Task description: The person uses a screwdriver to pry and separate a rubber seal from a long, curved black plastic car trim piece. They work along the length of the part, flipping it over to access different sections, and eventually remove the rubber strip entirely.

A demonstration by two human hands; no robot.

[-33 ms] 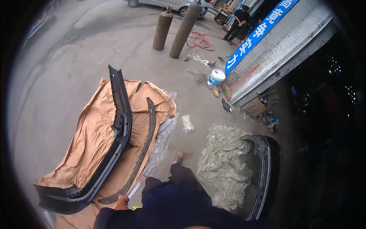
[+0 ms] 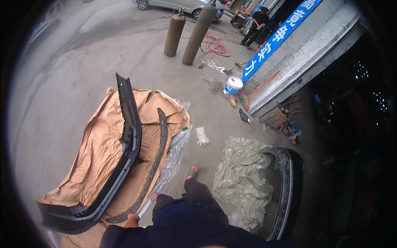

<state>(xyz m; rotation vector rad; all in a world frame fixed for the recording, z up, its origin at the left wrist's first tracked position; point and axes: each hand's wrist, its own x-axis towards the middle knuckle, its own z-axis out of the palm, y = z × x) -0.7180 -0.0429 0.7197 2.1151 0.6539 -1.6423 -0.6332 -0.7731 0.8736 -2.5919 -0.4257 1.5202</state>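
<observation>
My left hand [image 2: 132, 220] hangs at the lower edge, close to the near end of a long, curved dark strip [image 2: 156, 161]. Its fingers are mostly hidden, so whether it touches the strip is unclear. A small patch of yellow shows beside the wrist. Left of the strip, a black car bumper [image 2: 131, 144] rests on crumpled brown paper [image 2: 97, 144]. The strip also lies over this paper, with clear plastic sheeting [image 2: 173, 155] along its right side. My right hand is out of view.
To the right lie crumpled pale green sheeting [image 2: 240, 177] and another dark bumper [image 2: 290, 186]. Ahead stand two gas cylinders [image 2: 175, 35], a red hose [image 2: 217, 46] and a white bucket [image 2: 234, 84]. A person [image 2: 257, 25] stands by the wall, with a silver car [image 2: 175, 4] beyond.
The whole view has shifted very slightly. My left hand, the strip and the bumpers keep their places relative to one another.
</observation>
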